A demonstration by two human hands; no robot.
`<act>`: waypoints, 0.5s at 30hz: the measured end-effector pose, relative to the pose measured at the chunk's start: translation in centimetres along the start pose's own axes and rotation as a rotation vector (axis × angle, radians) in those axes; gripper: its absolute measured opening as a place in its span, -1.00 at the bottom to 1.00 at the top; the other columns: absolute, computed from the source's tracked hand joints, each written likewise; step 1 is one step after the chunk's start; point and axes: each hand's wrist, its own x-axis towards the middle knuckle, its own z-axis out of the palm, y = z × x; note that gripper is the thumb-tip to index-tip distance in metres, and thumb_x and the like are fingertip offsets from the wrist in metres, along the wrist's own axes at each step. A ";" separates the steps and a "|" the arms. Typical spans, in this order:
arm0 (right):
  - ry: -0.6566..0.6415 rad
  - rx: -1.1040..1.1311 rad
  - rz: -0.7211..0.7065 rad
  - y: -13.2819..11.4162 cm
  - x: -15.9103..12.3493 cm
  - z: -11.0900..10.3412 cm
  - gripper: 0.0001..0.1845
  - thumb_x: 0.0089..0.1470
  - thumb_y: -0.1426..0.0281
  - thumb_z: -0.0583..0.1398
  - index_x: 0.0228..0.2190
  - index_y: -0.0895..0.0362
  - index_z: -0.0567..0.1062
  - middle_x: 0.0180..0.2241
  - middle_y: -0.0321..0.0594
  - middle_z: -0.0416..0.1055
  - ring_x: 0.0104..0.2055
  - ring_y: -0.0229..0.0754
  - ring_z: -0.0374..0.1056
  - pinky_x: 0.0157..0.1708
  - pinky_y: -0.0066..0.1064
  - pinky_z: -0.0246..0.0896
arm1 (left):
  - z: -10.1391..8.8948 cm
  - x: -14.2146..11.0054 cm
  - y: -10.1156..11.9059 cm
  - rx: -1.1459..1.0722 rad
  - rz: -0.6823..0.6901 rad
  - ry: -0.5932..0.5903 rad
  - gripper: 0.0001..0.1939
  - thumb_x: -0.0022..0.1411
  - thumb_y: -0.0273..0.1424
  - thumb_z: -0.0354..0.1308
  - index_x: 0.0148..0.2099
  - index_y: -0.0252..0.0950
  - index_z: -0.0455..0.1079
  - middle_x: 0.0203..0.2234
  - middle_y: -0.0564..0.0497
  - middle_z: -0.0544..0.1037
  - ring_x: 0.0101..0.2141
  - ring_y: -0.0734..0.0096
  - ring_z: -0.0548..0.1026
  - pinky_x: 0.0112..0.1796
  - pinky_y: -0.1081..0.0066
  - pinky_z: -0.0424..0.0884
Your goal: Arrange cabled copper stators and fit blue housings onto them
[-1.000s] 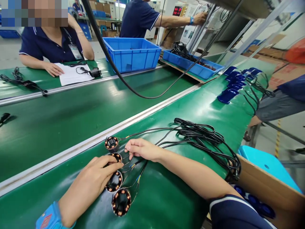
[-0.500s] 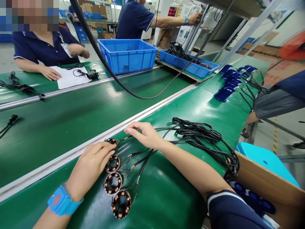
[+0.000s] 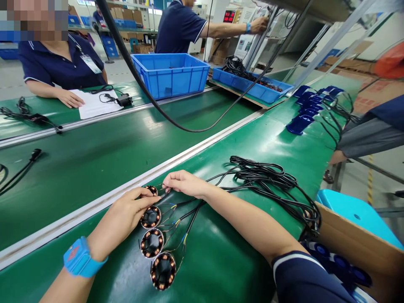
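Several round motor stators with copper windings lie in a column on the green bench; the nearest stator (image 3: 163, 271) shows fully. My left hand (image 3: 121, 219), a blue strap on its wrist, has its fingers closed at the farthest stator (image 3: 152, 190), partly covering it. Just to the right, my right hand (image 3: 184, 184) pinches a thin wire beside that same stator. Coloured lead ends (image 3: 184, 239) run from the stators to black cables. Those cables gather in a coiled bundle (image 3: 261, 172) to the right, beyond my right forearm.
A conveyor belt (image 3: 94, 168) runs beyond the white rail. Blue bins (image 3: 170, 78) stand across it, near two co-workers. Blue housings (image 3: 299, 122) with cables lie farther right. A cardboard box (image 3: 356, 248) sits at my right, and a black cable (image 3: 176, 124) hangs across the view.
My right hand has moved down and left to the farthest stator's wires. My left fingers have shifted slightly right. A co-worker's raised hand has dropped from sight, and a plug on the belt moved right.
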 end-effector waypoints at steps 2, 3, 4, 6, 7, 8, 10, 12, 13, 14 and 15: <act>0.017 0.021 0.009 0.3 0.0 0.3 -0.81 0.27 0.43 0.19 -0.40 0.21 0.51 -0.48 -0.30 0.47 -0.43 -0.36 0.34 -0.33 -0.53 0.16 | -0.2 -0.1 -0.2 -0.005 0.016 -0.019 -0.64 0.48 -0.36 -0.04 0.14 0.02 0.51 0.00 0.03 0.55 -0.04 0.42 0.57 -0.03 0.45 0.52; 0.024 0.031 0.012 0.4 0.0 0.5 -0.81 0.28 0.43 0.19 -0.39 0.21 0.50 -0.49 -0.31 0.46 -0.43 -0.36 0.34 -0.34 -0.53 0.16 | -0.3 -0.1 -0.3 -0.008 0.019 -0.031 -0.63 0.48 -0.35 -0.04 0.15 0.03 0.50 0.01 0.03 0.54 -0.04 0.43 0.57 -0.02 0.46 0.51; 0.030 0.040 0.013 0.5 0.0 0.6 -0.81 0.29 0.43 0.18 -0.38 0.21 0.49 -0.50 -0.31 0.46 -0.43 -0.37 0.34 -0.35 -0.54 0.15 | -0.4 -0.2 -0.3 -0.014 0.020 -0.044 -0.63 0.48 -0.35 -0.05 0.16 0.03 0.50 0.01 0.03 0.54 -0.03 0.43 0.57 -0.02 0.46 0.51; 0.035 0.048 0.012 0.8 0.0 0.8 -0.81 0.30 0.43 0.17 -0.38 0.21 0.49 -0.51 -0.31 0.45 -0.43 -0.37 0.35 -0.36 -0.54 0.15 | -0.5 -0.3 -0.3 -0.028 0.012 -0.075 -0.63 0.49 -0.34 -0.06 0.17 0.05 0.48 0.01 0.04 0.54 -0.03 0.44 0.56 -0.01 0.47 0.50; 0.033 0.050 0.011 0.9 0.0 0.7 -0.81 0.30 0.43 0.18 -0.37 0.21 0.49 -0.51 -0.31 0.45 -0.44 -0.37 0.35 -0.37 -0.55 0.14 | -0.6 -0.3 -0.2 -0.037 0.003 -0.091 -0.63 0.49 -0.33 -0.06 0.17 0.05 0.48 0.01 0.05 0.54 -0.03 0.45 0.56 -0.01 0.47 0.50; 0.026 0.046 0.007 0.9 0.0 0.7 -0.81 0.29 0.42 0.19 -0.37 0.21 0.50 -0.51 -0.31 0.46 -0.44 -0.37 0.35 -0.39 -0.54 0.14 | -0.6 -0.4 -0.1 -0.045 -0.010 -0.101 -0.64 0.50 -0.32 -0.06 0.16 0.06 0.48 0.01 0.06 0.54 -0.03 0.46 0.55 -0.01 0.48 0.49; -0.007 0.014 -0.001 1.0 -0.1 0.2 -0.82 0.27 0.37 0.22 -0.34 0.22 0.53 -0.49 -0.28 0.49 -0.45 -0.36 0.36 -0.42 -0.54 0.13 | -0.7 -0.4 0.1 -0.059 -0.039 -0.106 -0.65 0.50 -0.30 -0.05 0.18 0.07 0.45 0.00 0.09 0.54 -0.04 0.48 0.55 -0.01 0.49 0.48; -0.039 -0.023 -0.028 0.9 -0.2 -0.5 -0.78 0.27 0.29 0.24 -0.25 0.21 0.57 -0.42 -0.25 0.55 -0.41 -0.34 0.38 -0.39 -0.52 0.18 | -0.9 -0.6 0.3 -0.070 -0.063 -0.082 -0.67 0.49 -0.28 -0.02 0.21 0.06 0.40 0.02 0.11 0.56 -0.02 0.49 0.55 0.01 0.50 0.47; -0.045 -0.035 -0.051 0.9 -0.2 -1.0 -0.74 0.27 0.25 0.24 -0.21 0.20 0.58 -0.37 -0.23 0.57 -0.37 -0.33 0.41 -0.34 -0.51 0.23 | -0.9 -0.6 0.4 -0.073 -0.069 -0.064 -0.67 0.49 -0.26 -0.01 0.21 0.04 0.38 0.02 0.12 0.56 0.00 0.49 0.55 0.02 0.50 0.46; -0.041 -0.040 -0.077 0.9 -0.2 -1.4 -0.70 0.27 0.22 0.24 -0.17 0.20 0.59 -0.33 -0.21 0.59 -0.33 -0.31 0.43 -0.26 -0.48 0.28 | -1.0 -0.7 0.4 -0.073 -0.070 -0.047 -0.68 0.48 -0.25 0.01 0.21 0.03 0.37 0.03 0.13 0.57 0.01 0.49 0.55 0.03 0.49 0.46; -0.028 -0.038 -0.103 0.8 -0.2 -1.9 -0.66 0.26 0.18 0.24 -0.14 0.20 0.59 -0.29 -0.18 0.60 -0.28 -0.29 0.45 -0.19 -0.45 0.31 | -1.1 -0.8 0.5 -0.071 -0.066 -0.033 -0.69 0.48 -0.24 0.03 0.19 0.02 0.38 0.03 0.14 0.58 0.01 0.48 0.55 0.04 0.49 0.46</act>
